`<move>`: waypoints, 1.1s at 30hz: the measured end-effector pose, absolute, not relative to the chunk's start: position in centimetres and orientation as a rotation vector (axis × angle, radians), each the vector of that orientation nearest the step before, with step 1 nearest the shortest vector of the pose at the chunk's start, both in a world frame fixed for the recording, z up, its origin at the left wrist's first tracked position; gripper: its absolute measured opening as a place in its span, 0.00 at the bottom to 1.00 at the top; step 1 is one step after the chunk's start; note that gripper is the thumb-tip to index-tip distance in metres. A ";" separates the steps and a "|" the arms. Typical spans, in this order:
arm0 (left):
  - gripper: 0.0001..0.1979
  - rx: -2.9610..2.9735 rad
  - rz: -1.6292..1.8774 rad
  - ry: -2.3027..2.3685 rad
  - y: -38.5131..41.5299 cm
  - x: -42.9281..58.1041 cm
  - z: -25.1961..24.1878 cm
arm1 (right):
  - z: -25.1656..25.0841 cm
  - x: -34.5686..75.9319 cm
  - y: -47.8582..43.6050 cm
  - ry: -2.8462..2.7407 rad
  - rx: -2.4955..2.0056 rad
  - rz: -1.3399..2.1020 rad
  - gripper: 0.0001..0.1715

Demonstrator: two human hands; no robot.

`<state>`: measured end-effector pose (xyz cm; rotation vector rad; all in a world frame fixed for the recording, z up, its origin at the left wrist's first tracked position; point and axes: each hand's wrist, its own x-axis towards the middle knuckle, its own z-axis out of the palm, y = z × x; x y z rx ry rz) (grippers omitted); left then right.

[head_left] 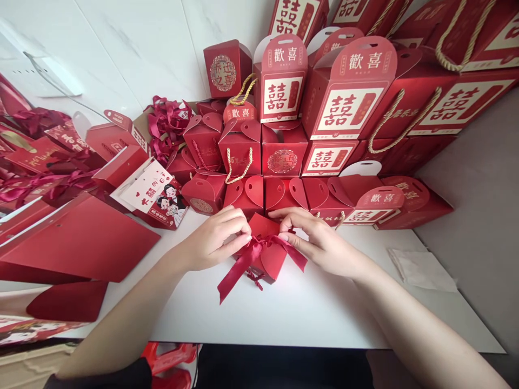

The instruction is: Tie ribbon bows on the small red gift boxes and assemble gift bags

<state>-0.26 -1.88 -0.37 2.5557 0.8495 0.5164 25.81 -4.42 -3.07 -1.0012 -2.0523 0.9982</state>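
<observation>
A small red gift box [272, 260] sits on the white table in front of me, with a dark red ribbon [247, 265] tied across its top. The ribbon's two tails hang down to the left and right, and a red cord shows at the box's lower front. My left hand [217, 237] is closed at the ribbon's left side, thumb and fingers pinched together. On the opposite side my right hand [320, 237] pinches the ribbon between thumb and curled fingers. The knot lies between both hands on top of the box.
Rows of stacked red gift boxes [284, 156] stand behind, along the wall. At left lie flat red boxes [81, 237], a printed white-and-red box [154, 194] and a heap of ribbons [168, 121]. A white tissue pack [424, 269] lies right. A red stool [170, 356] shows below the table edge.
</observation>
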 end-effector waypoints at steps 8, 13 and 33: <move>0.11 2.398 0.555 0.805 -1.8 0.1 -0.8 | -3.0 25.8 -4.3 -2.108 -0.918 1.021 0.13; 0.17 2.285 0.551 0.785 -1.8 0.3 -1.0 | -2.8 25.6 -4.4 -2.071 -0.877 1.121 0.18; 0.18 2.009 0.536 0.811 -0.8 0.0 -1.9 | -3.8 25.7 -3.8 -2.004 -0.766 1.165 0.14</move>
